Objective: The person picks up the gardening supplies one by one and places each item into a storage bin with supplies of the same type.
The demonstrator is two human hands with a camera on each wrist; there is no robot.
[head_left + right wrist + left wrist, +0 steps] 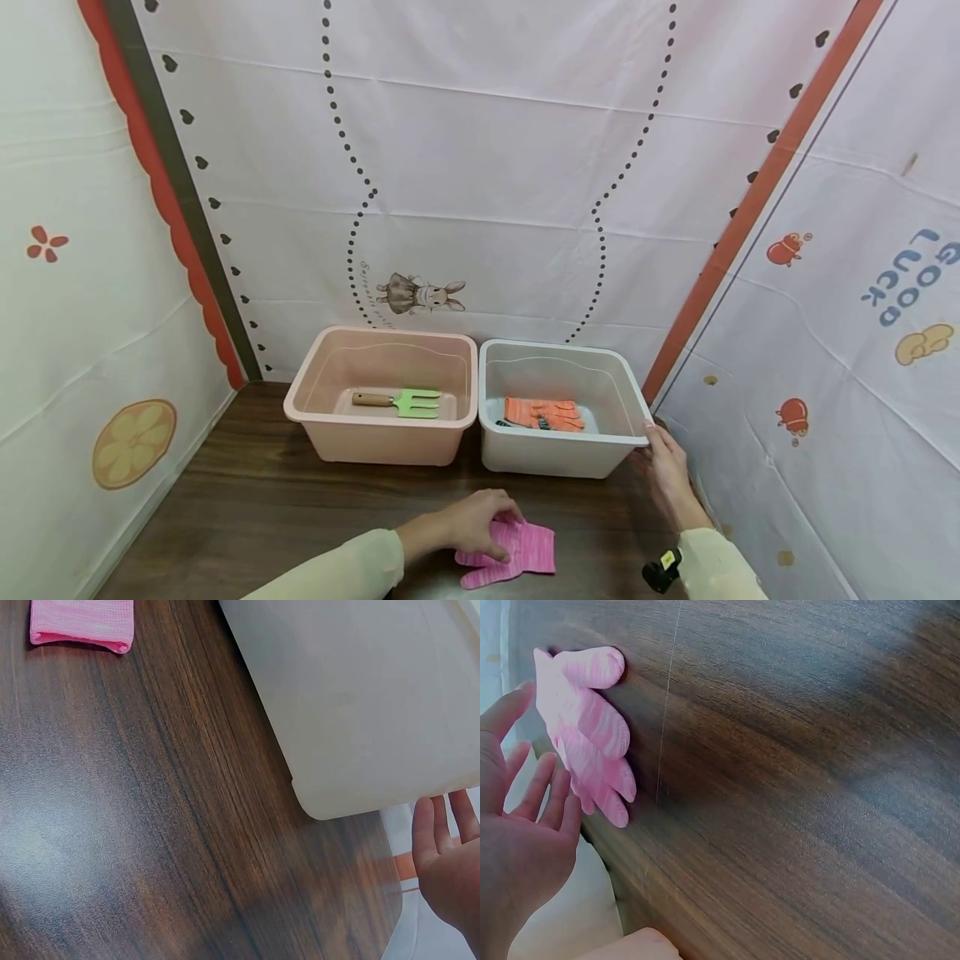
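Note:
A pink knitted glove (536, 550) lies flat on the dark wood table, its cuff toward the right. My left hand (480, 518) is over its finger end, thumb and fingers loosely spread; the left wrist view shows the fingertips close beside the glove (592, 727). With my right hand (670, 475) I hold the front right corner of a white plastic bin (547, 461), thumb on the rim. In the right wrist view the fingers (424, 825) are against its side. Inside that bin lie orange gloves (542, 412) with a dark patch.
Left of the white bin stands a pink bin (382, 442) holding a green hand fork (415, 403) with a wooden handle. Both bins are near the back wall cloth (487, 208). Another cloth wall (825, 400) is close beside my right hand. A small black device (660, 572) is at the right wrist.

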